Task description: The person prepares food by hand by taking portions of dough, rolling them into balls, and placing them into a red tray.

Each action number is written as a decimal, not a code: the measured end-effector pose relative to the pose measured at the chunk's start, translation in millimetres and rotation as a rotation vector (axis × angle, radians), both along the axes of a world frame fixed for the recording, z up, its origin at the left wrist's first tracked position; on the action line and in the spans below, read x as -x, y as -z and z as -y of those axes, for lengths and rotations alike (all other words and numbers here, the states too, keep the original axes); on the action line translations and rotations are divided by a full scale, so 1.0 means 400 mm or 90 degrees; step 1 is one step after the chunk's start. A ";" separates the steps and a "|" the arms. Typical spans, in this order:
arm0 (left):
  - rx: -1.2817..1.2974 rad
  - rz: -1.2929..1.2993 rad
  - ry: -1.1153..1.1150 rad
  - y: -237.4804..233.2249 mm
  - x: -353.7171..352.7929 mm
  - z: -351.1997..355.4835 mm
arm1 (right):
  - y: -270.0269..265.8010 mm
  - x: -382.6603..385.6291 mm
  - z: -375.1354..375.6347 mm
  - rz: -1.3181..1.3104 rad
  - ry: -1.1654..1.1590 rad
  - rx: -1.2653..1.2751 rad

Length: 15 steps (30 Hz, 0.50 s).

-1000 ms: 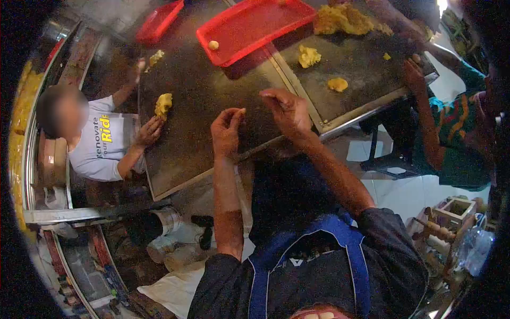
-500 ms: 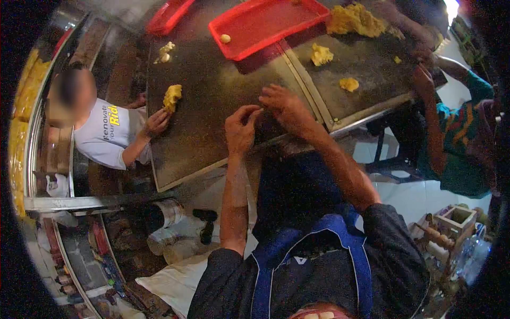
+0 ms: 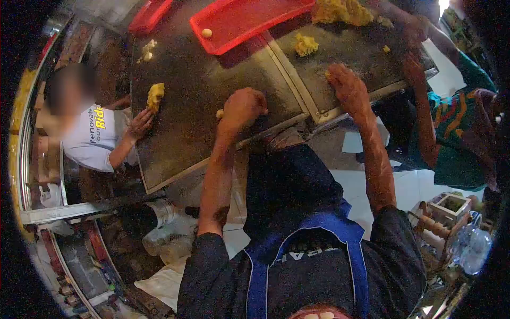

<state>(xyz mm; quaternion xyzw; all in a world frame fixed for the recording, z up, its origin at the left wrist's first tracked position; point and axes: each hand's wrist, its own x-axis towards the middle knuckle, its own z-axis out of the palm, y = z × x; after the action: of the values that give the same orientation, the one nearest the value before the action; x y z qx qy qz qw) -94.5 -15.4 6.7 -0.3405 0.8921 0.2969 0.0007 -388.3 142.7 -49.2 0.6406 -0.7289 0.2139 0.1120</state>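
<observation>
My left hand (image 3: pixel 244 108) is over the dark tabletop (image 3: pixel 186 122), its fingers curled in; what they hold, if anything, is hidden. A small pale yellow ball of dough (image 3: pixel 219 114) shows at the outer side of this hand, partly covered by it. Farther right, beyond the metal seam, my right hand (image 3: pixel 348 87) is closed around a lump of yellow dough (image 3: pixel 328 76), of which only a bit shows at the fingertips. Another rough dough lump (image 3: pixel 306 45) lies just past that hand. A small ball (image 3: pixel 207 33) sits inside the red tray (image 3: pixel 239 26).
A large dough mass (image 3: pixel 342 11) is at the far right, near another person's hands (image 3: pixel 414 64). At left, a person's hand (image 3: pixel 140 124) touches a dough piece (image 3: pixel 155 97). Small dough bits (image 3: pixel 147 51) and a second red tray (image 3: pixel 151 15) lie at the back left.
My hands, close together before, have moved apart. The right one went right and closed over the dough lump; the left turned with fingers curled, and a small ball now shows beside it.
</observation>
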 end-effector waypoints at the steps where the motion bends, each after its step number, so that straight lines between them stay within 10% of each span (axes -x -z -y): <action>1: 0.083 0.021 0.041 -0.009 0.012 -0.001 | -0.004 -0.002 0.010 0.001 0.006 0.001; 5: 0.360 -0.025 -0.138 -0.078 0.128 -0.035 | 0.003 -0.024 0.021 0.065 0.052 0.042; 8: 0.746 -0.148 -0.021 0.139 0.154 0.028 | -0.045 -0.020 -0.004 0.009 -0.002 0.059; 12: 0.677 -0.245 -0.135 0.143 0.143 0.040 | -0.117 -0.030 -0.012 0.171 0.052 -0.056; 15: 0.876 -0.246 0.143 0.115 0.135 0.015 | -0.022 0.020 0.025 0.006 -0.062 -0.046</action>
<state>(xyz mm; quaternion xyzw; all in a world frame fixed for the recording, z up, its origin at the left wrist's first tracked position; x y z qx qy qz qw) -148.6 -21.2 -39.4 -0.1117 0.8906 -0.2791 -0.3413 -396.2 132.5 -40.4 0.6776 -0.7049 0.1960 0.0748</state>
